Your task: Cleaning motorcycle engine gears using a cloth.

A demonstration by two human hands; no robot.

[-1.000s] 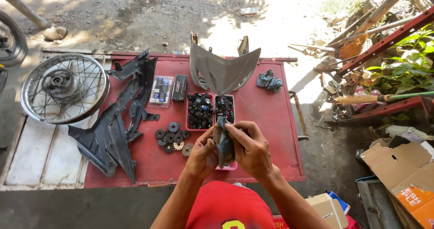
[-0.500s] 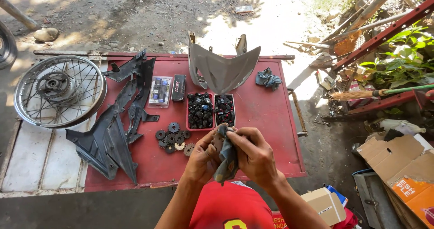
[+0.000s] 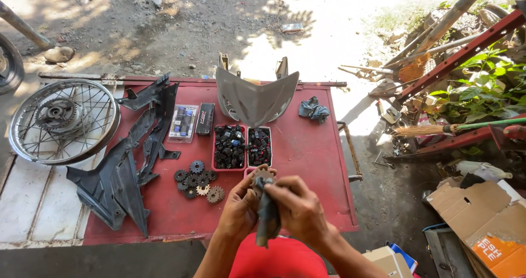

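The left hand (image 3: 239, 205) and the right hand (image 3: 298, 211) meet low in the middle of the view, above the near edge of the red table (image 3: 307, 163). Together they hold a dark grey rag (image 3: 268, 216) and a small round metal part (image 3: 262, 177). The fingers of both hands are closed around the rag, which hangs down between the palms toward 6 o'clock. The round part sits at the top of the rag, at 12 o'clock from the hands, pinched by the fingertips. What kind of part it is, I cannot tell.

Just beyond the hands, at 12 o'clock, two red trays (image 3: 241, 146) stand side by side, full of small black parts. At 10 o'clock from the hands a group of sprockets (image 3: 197, 180) lies flat on the table. Further to 9 o'clock long black plastic panels (image 3: 118, 174) lie across the table's left end, and a spoked wheel (image 3: 60, 119) rests beside them. At the far edge a grey plastic cover (image 3: 255, 100) stands, with a blue cloth (image 3: 313, 109) just to its right. At 3 o'clock, off the table, a cardboard box (image 3: 482, 217) lies on the ground.
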